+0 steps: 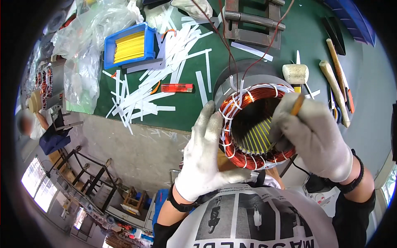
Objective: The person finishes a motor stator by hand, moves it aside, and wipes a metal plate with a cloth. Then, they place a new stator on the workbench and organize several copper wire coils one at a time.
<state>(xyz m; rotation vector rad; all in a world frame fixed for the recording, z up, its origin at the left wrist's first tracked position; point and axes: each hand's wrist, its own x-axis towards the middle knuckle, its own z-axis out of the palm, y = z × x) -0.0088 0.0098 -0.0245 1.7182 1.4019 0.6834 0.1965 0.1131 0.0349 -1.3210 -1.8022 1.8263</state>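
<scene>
A motor stator (246,153) stands at the table's near edge. Its copper winding is laced round with white cord, and yellow strips line the slots of its dark bore. My left hand (202,153), in a whitish glove, lies along its left side with the fingers stretched out and the thumb spread below. My right hand (314,136), gloved too, is closed over the stator's right rim, its fingertips reaching into the bore. From that fist sticks up the end of an orange-brown stick (297,105); the rest of it is hidden. Thin dark-red wires (231,53) rise from the winding.
Loose white paper strips (144,93) cover the green table around a red box cutter (177,88). Behind stands a blue bin (108,51) of yellow strips. A white-headed mallet (295,73), wooden handles (333,82) and a steel frame (252,35) lie right and far. A person sits far left.
</scene>
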